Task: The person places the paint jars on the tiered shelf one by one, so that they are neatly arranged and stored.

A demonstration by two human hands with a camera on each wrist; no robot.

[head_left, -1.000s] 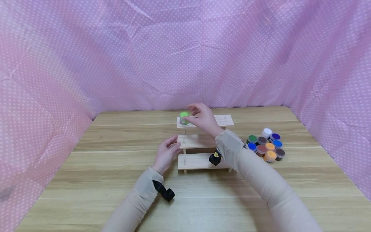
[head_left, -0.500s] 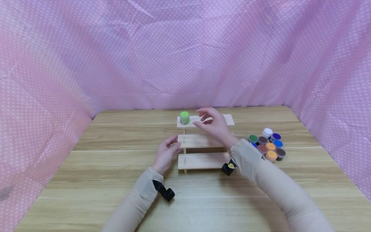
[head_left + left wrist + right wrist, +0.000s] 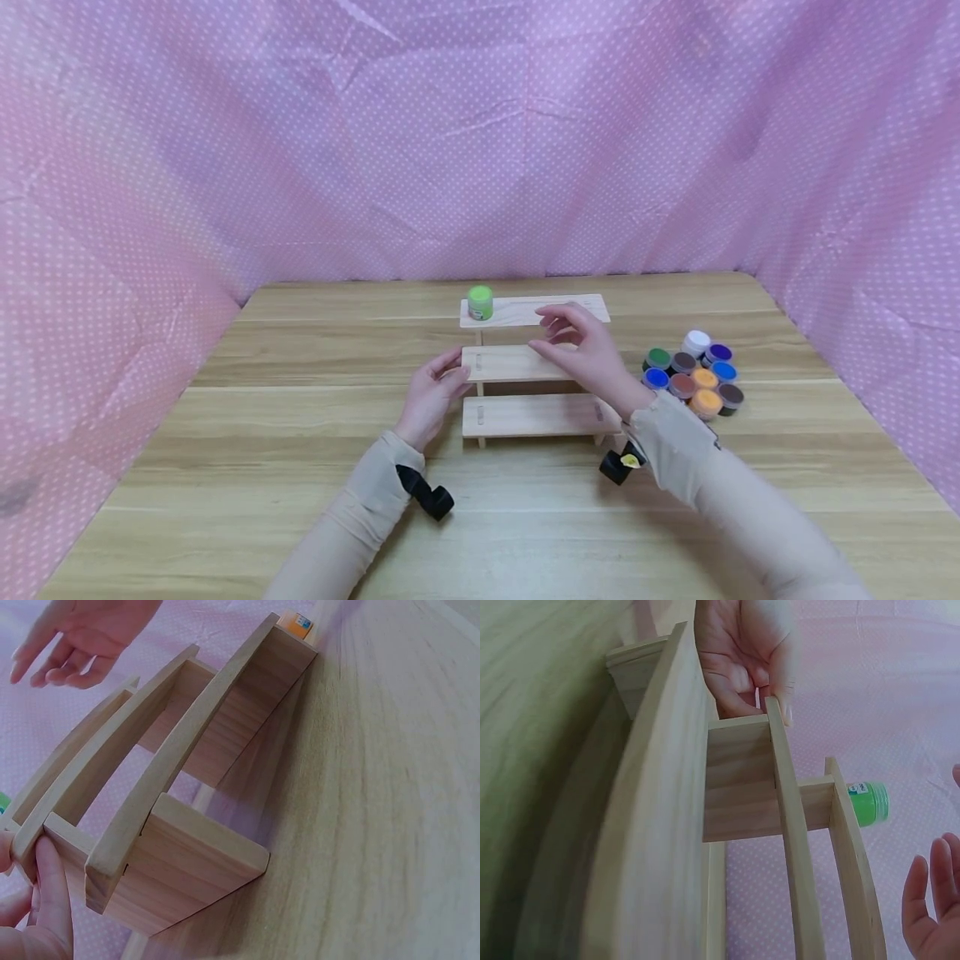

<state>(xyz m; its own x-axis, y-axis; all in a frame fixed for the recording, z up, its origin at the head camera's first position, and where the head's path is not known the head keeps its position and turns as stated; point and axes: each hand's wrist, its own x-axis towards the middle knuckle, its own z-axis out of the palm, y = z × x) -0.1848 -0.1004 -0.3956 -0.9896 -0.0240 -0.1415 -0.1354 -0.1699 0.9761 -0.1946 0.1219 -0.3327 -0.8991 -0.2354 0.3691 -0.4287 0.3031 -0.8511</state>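
Note:
A three-tier wooden shelf [image 3: 536,415] stands on the table. On the left end of its top tier sits a small paint jar with a bright green lid [image 3: 480,302]; the right wrist view shows the same green jar [image 3: 868,804]. My left hand [image 3: 432,398] pinches the left end of the middle tier, thumb on top, as the left wrist view also shows at the fingers [image 3: 52,892]. My right hand [image 3: 588,350] hovers over the right part of the shelf, fingers loosely bent and holding nothing. It hides the right end of the middle tier.
To the right of the shelf stands a cluster of paint jars [image 3: 682,385] with white, green, blue, brown and orange lids. A pink dotted cloth [image 3: 480,150] hangs behind and beside the wooden table [image 3: 300,417].
My right hand has let go of the green jar, leaving it on the top tier, and has moved right and toward me. The left hand keeps its grip on the shelf.

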